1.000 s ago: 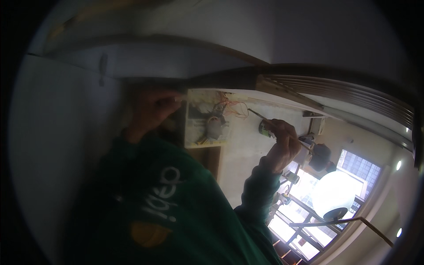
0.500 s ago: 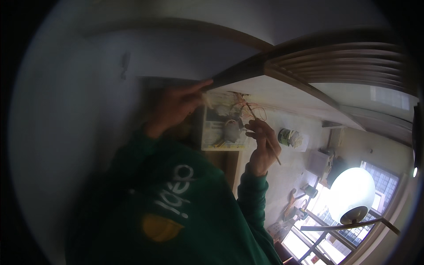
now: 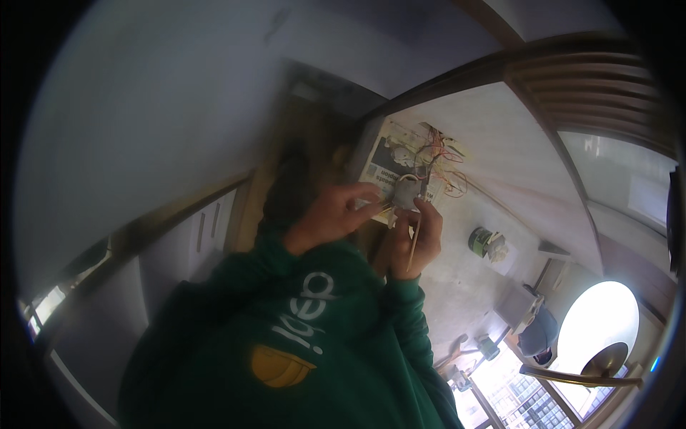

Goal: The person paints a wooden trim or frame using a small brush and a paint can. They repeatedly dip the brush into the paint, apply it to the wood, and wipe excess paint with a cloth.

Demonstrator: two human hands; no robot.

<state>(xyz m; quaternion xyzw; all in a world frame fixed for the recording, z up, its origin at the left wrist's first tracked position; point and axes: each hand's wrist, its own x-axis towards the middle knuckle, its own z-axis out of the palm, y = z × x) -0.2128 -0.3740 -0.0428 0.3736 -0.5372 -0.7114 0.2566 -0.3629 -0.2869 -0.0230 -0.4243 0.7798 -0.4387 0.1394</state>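
Observation:
My right hand (image 3: 421,239) is closed around a thin wooden stick (image 3: 413,252) like a brush handle. Its pale lower end sticks out below the fingers, and its darker upper part reaches toward the wires; I cannot make out the tip. My left hand (image 3: 336,214) is just left of it, thumb and forefinger apart, with nothing visible between them. Beyond both hands, a greyish round lump or small container (image 3: 408,190) rests on a printed sheet (image 3: 384,174) with a pale border. Thin red and yellow wires (image 3: 449,154) tangle at the sheet's far right side.
Right of my hands, a green tin (image 3: 480,242) stands with whitish crumpled material against it. A bright globe lamp (image 3: 599,325) on a brass-coloured arm is at the lower right, near windows. Brown slats (image 3: 586,93) run along the upper right. A pale drawer unit (image 3: 207,225) is at left.
My left hand has come down and right, away from the dark edge, and now is close to my right hand. The right hand has shifted slightly, still holding the stick. The view has turned.

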